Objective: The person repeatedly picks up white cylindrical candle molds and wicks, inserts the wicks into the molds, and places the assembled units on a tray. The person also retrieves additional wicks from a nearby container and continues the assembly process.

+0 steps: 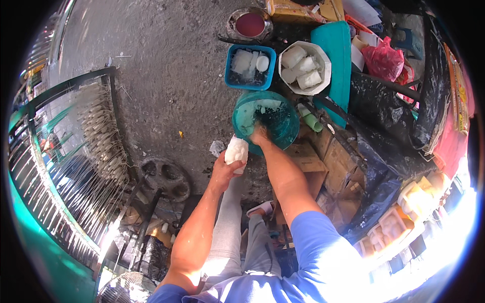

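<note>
By a round basin (pixel 289 129), the left hand (pixel 223 172) grips a lumpy white block (pixel 236 151) — right hand (pixel 259 135), hold unclear.

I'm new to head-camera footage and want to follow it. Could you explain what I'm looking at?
There is no machine here: a person works bare-handed. The one picture comes from a wide fisheye camera on their head, looking down, so straight edges bend. Picture left is their left. The left hand holds a white block. The right hand reaches into a green basin; I can't tell whether it grips anything. Beyond, on the grey ground, a blue tub holds white pieces. To its right, a white tub holds more white blocks.
</note>
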The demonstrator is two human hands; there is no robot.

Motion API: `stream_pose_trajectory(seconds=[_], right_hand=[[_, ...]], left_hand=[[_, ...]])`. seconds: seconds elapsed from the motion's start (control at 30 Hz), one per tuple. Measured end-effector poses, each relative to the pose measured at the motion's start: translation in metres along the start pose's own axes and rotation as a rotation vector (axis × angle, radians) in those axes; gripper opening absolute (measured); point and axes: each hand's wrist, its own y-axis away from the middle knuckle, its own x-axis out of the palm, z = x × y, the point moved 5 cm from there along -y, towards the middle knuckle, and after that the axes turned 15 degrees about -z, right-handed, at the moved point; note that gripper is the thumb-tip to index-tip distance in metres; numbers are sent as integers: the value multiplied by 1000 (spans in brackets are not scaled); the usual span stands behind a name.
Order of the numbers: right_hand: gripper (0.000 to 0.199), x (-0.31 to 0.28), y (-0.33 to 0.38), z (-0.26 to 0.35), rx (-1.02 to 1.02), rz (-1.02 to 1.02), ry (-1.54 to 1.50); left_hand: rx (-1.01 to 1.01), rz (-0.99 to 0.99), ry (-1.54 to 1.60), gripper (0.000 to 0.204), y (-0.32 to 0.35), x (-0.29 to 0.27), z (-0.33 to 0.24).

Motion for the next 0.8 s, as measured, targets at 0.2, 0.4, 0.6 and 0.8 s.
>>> stream_pose_trajectory(seconds=[0.2,0.4,0.6,0.8], right_hand=[[87,-85,44,16,140,166,47],[80,-165,128,15,8,-243,-347],[86,-146,143,-7,228,-298,-425],[82,-127,161,-16,107,-433,-442]], left_hand=[[-11,-87,-111,66,-3,4,-6],[191,-180,-340,57,2,19,-21],[155,29,6,57,2,27,-5],[217,-71,-203,50,16,6,-1]])
